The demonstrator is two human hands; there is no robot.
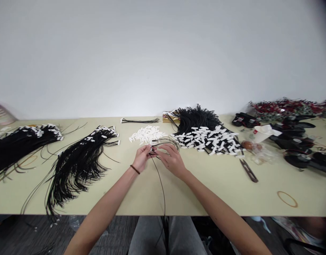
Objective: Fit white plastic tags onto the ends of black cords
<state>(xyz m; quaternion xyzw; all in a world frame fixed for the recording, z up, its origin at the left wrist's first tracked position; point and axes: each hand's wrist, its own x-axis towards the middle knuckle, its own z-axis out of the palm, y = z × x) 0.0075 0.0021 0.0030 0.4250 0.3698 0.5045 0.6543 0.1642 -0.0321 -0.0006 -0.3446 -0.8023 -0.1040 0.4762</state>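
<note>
Near the middle of the table, my left hand (142, 158) pinches a small white connector (151, 149) with black wires at it. My right hand (171, 160) is close beside it, its fingers closed on a black wire at the connector. One long black wire (162, 184) hangs from between the hands over the table's front edge. Just behind my hands lies a pile of loose white connectors (147, 134). To the right of that pile is a big heap of black wires (197, 118) with white connectors on their near ends.
Two bundles of black wires (72, 170) (22, 141) lie on the left. Small snips (249, 170), a rubber band (287, 199), a paper cup (261, 133) and black devices (298, 158) are on the right of the table (205, 198). A wall stands behind.
</note>
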